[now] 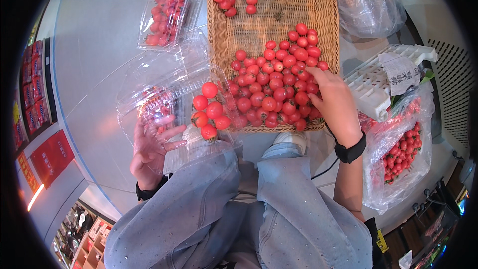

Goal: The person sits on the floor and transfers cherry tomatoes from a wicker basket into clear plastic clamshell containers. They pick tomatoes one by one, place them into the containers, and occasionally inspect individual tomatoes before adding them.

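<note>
A wicker basket [328,3] lies before me, with many cherry tomatoes [276,86] heaped in its near part and several at its far left. My right hand [330,99] reaches over the basket's right side, fingertips at the tomatoes; whether it grips one is hidden. A clear plastic clamshell box [220,145] with its lid raised holds several tomatoes [214,110] beside the basket's left wall. My left hand [155,144] is behind the clear plastic, fingers spread, seeming to support it. A filled clear box [163,18] stands at the far left, on or against another clear container.
At the right, a plastic bag [399,157] holds more tomatoes, beside a white plastic crate [368,78] with a paper bearing writing. Another clear bag [366,3] lies far right. A black cable [325,169] runs near my right wrist. Packaged goods [36,86] stand on a shelf at left.
</note>
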